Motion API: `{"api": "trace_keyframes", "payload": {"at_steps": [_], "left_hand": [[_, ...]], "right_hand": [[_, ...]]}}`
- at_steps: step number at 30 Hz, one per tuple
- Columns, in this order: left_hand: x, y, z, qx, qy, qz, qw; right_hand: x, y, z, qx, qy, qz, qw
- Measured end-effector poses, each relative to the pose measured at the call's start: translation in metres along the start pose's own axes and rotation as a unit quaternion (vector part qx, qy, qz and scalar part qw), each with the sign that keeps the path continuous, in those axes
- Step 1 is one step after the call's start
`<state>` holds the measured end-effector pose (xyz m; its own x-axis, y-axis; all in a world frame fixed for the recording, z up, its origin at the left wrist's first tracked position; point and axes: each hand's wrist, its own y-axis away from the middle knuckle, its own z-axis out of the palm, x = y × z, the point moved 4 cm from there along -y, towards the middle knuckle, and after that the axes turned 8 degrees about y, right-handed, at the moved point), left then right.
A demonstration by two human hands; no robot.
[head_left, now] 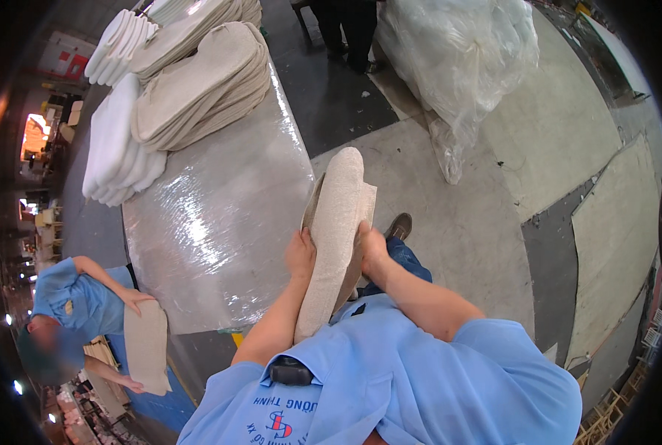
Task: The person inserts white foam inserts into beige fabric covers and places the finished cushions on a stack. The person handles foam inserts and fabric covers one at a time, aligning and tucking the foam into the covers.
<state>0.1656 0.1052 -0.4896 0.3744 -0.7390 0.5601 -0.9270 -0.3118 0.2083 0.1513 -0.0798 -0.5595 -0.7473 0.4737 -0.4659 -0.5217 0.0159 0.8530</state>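
Observation:
A long beige fabric cushion cover (332, 222) with a rounded far end is held upright in front of my body. My left hand (300, 254) grips its left side, and my right hand (373, 246) grips the right side, where a flap of the cloth stands out. The fingers of both hands are partly hidden behind the fabric. Whether there is padding inside it I cannot tell. To the left is a table (220, 245) wrapped in shiny clear plastic. On its far part lie stacks of beige covers (197, 89) beside white foam pads (116, 148).
At the left, a co-worker in a blue shirt (79, 300) holds a beige piece (147, 345) over a blue surface. A large clear plastic bag (464, 67) with white contents stands ahead on the right. Another person's dark-clothed legs (349, 33) show beyond. Flat sheets (617, 237) cover the floor.

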Motion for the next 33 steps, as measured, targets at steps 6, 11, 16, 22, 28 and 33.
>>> {"api": "trace_keyframes", "payload": {"at_steps": [6, 11, 16, 22, 28, 33], "left_hand": [[-0.001, -0.002, 0.0, -0.003, -0.052, -0.023, 0.998], [0.004, -0.003, 0.002, -0.055, -0.013, 0.008, 0.998], [0.003, -0.004, -0.003, -0.035, -0.008, 0.033, 0.999], [-0.014, -0.007, 0.008, -0.012, -0.124, -0.014, 0.992], [0.009, -0.012, 0.003, -0.052, -0.055, 0.015, 0.997], [0.012, -0.02, 0.0, -0.119, 0.08, -0.006, 0.99]], "right_hand": [[0.019, -0.023, 0.01, 0.118, 0.003, 0.009, 0.993], [0.03, -0.045, 0.024, 0.128, 0.08, -0.013, 0.988], [0.041, -0.053, 0.016, 0.106, 0.136, -0.041, 0.984], [0.066, -0.066, 0.006, 0.07, 0.125, -0.09, 0.986], [0.109, -0.131, -0.008, 0.062, 0.181, -0.188, 0.963], [0.097, -0.099, 0.012, -0.005, 0.195, -0.211, 0.958]]}}
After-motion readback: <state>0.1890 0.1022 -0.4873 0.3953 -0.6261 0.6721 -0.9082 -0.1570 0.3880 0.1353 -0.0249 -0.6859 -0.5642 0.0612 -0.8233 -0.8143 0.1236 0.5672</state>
